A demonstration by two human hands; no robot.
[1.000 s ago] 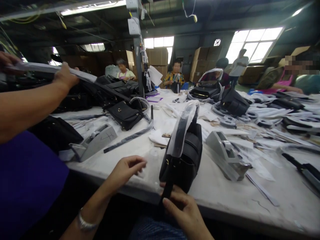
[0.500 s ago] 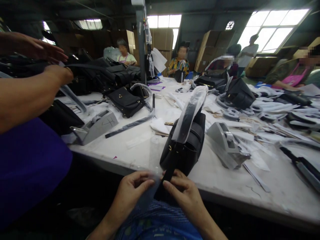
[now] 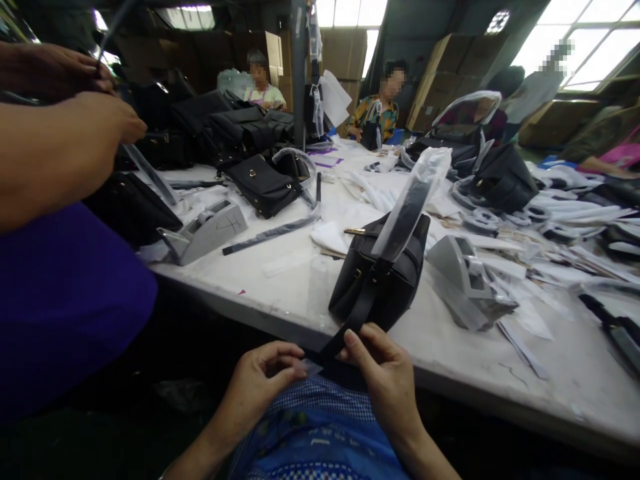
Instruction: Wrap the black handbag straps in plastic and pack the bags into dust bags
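A black handbag (image 3: 385, 280) stands at the table's front edge, its raised handle wrapped in clear plastic (image 3: 413, 207). From its side a black strap (image 3: 350, 323) hangs down over the edge toward my lap. My right hand (image 3: 383, 360) is closed on this strap, thumb on top. To the left of it, my left hand (image 3: 270, 373) pinches a small piece of clear film (image 3: 311, 367) close to the strap's end. Whether the film touches the strap I cannot tell.
Grey tape dispensers stand to the left (image 3: 205, 230) and right (image 3: 465, 283) of the bag. Black bags (image 3: 263, 183) and wrapped straps lie farther back on the white table (image 3: 280, 293). At my left, a co-worker's arm (image 3: 65, 147) reaches in. Other people sit across.
The longer sheet of clear film at my left hand now shows only as a small piece. The strap has bent near my right hand. My view has shifted; the co-worker's hands have come together.
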